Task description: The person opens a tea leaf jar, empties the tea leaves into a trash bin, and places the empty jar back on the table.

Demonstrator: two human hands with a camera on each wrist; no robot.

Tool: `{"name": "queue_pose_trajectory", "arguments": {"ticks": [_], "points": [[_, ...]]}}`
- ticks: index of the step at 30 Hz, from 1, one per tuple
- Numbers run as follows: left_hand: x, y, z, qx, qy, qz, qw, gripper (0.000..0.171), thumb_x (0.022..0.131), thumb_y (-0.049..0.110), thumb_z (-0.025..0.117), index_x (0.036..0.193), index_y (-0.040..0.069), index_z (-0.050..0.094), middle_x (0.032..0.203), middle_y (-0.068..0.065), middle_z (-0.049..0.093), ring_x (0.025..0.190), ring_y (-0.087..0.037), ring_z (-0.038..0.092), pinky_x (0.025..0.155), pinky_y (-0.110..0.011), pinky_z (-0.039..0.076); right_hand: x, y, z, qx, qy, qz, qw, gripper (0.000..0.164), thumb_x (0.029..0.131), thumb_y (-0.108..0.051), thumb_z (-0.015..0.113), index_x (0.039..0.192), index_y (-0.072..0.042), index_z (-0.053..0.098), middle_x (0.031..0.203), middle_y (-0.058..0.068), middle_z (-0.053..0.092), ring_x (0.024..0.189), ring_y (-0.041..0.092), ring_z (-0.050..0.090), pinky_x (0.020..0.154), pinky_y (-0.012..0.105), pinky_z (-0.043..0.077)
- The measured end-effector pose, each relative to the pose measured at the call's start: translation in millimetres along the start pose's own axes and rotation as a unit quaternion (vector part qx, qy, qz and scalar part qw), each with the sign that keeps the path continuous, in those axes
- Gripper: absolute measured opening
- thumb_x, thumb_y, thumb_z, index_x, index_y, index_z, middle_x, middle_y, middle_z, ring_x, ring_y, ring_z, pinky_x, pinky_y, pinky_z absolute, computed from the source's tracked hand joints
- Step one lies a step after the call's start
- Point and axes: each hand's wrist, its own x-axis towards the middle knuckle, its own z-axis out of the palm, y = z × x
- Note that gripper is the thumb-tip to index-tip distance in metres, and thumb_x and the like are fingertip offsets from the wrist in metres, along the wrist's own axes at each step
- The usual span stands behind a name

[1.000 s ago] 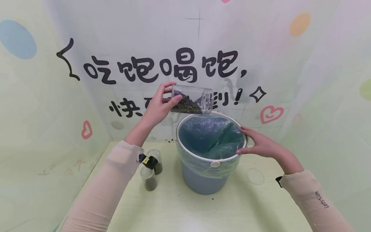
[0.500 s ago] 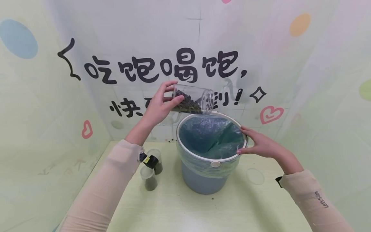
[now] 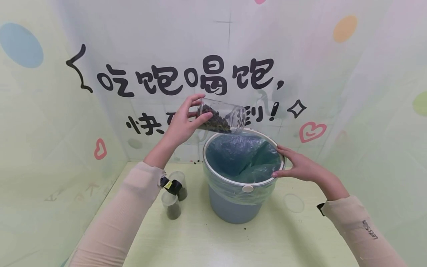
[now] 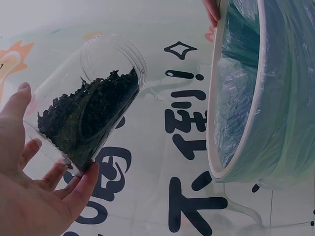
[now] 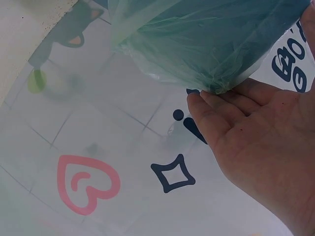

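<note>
My left hand [image 3: 182, 120] grips the base end of a clear jar [image 4: 64, 73], thumb on one side and fingers on the other. The jar lies tilted, its open mouth pointing right and slightly down, above the left part of the trash bin rim. Dark, dry leaf-like flakes [image 4: 88, 110] lie along its lower side. Below stands a blue trash bin [image 3: 231, 209] with a white rim and a translucent green liner bag [image 3: 260, 172]. My right hand [image 3: 301, 167] holds the right side of the rim, with its thumb over the edge and its fingers along the bagged outside [image 5: 197, 54].
Two small lidded containers [image 3: 173, 211] with dark contents stand left of the bin, partly behind the left wrist's camera strap [image 3: 171, 185]. A faint clear ring [image 3: 294, 203] lies on the pale table [image 3: 186, 244], along with a few dark crumbs. A printed curtain [image 3: 160, 29] closes off the back.
The jar has tipped slightly further, its mouth end dropping a little toward the bin, and the flakes inside have shifted. The right hand and the bin have stayed in place.
</note>
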Motion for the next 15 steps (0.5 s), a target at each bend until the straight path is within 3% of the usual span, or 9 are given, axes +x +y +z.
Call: {"name": "queue_pose_trajectory", "arguments": {"ticks": [15], "points": [[-2.3, 2.4, 2.2, -0.002, -0.007, -0.002, 1.0000, 0.064, 0.094, 0.033, 0.069, 0.151, 0.028, 0.039, 0.153, -0.010, 0.043, 0.132, -0.038, 0.053, 0.105, -0.053, 0.049, -0.3, 2.2, 0.3, 0.006, 0.002, 0.002, 1.000, 0.105, 0.080, -0.048, 0.080, 0.155, 0.002, 0.026, 0.162, 0.026, 0.023, 0.145, 0.050, 0.028, 0.112, 0.066, 0.034]]}}
